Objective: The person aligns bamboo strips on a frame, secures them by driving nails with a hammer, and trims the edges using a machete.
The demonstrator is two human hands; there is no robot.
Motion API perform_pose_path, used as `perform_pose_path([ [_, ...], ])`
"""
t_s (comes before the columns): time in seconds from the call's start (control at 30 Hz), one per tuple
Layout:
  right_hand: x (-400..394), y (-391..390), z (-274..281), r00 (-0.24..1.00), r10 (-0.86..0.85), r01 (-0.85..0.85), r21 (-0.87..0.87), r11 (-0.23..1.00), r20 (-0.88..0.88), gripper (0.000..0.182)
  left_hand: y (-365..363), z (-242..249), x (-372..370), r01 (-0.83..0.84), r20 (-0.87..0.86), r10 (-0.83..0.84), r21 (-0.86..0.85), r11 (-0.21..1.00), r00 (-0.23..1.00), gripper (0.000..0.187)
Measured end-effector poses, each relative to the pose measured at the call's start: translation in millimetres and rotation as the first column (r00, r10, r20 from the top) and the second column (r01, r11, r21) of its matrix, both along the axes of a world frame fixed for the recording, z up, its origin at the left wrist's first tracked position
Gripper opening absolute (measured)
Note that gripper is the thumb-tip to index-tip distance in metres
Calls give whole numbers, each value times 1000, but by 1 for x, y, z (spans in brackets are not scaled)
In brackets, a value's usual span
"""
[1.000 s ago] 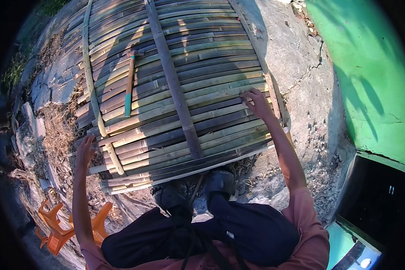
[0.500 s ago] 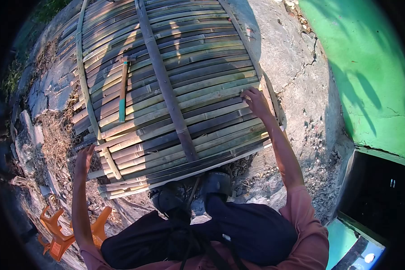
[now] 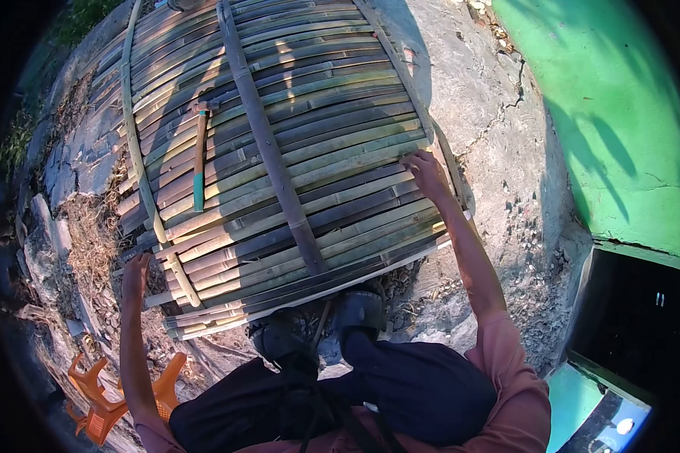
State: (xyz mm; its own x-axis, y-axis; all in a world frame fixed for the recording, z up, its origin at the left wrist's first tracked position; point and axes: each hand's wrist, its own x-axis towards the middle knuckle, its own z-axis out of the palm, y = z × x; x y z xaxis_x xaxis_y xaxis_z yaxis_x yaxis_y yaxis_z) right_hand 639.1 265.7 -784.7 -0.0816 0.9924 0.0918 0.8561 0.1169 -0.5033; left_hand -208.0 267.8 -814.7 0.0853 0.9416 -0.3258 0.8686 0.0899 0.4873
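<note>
Whether the left hand (image 3: 135, 276) and right hand (image 3: 428, 174) grip the bamboo slats (image 3: 355, 161) is unclear, but pulling unevenly could skew one.

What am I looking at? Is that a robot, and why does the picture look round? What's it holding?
There's no robot here! These are a person's own bare hands. All the pictures come from one camera worn on the person's head, looking forward and down. That's why you see their arms and dark trousers too. The round, bent look probably comes from the camera's lens.

In front are many bamboo strips side by side, with long poles across them. A hammer lies on top. The right hand is at the strips' right side, and the left hand is near their left ends. I can't tell whether either hand is gripping anything.
</note>
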Motion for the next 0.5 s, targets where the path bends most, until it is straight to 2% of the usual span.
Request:
perform_pose_path([
  [0.03, 3, 1, -4, 1000, -1, 1, 6, 1000, 2, 32, 2, -6, -4, -363, 306, 465, -336, 869, 831, 24],
  [0.13, 20, 1, -20, 998, -61, 60, -39, 997, -28, 33, 2, 2, 10, -346, 319, 462, -359, 867, 827, 25],
  [0.17, 21, 0, -13, 998, -29, 28, -17, 999, -62, 38, 1, 8, 21, -345, 319, 461, -359, 867, 828, 25],
  [0.23, 24, -1, -2, 997, -77, 77, 17, 997, 1, 41, -2, 17, 43, -391, 433, 614, -501, 772, 660, 26],
  [0.27, 25, -2, 5, 990, -123, 120, 56, 991, 62, 44, -5, 8, 40, -391, 430, 616, -504, 770, 659, 26],
  [0.33, 28, -2, 14, 988, -144, 140, 63, 988, 52, 47, -10, -18, 28, -168, 456, 262, -236, 957, 851, 30],
  [0.47, 37, -5, 4, 991, -112, 105, 83, 991, 78, 45, -9, 5, 47, -131, 479, 253, -274, 953, 840, 37],
  [0.5, 37, -6, -1, 993, -74, 64, 114, 991, 90, 45, -8, 2, 44, -221, 530, 418, -395, 892, 738, 40],
])
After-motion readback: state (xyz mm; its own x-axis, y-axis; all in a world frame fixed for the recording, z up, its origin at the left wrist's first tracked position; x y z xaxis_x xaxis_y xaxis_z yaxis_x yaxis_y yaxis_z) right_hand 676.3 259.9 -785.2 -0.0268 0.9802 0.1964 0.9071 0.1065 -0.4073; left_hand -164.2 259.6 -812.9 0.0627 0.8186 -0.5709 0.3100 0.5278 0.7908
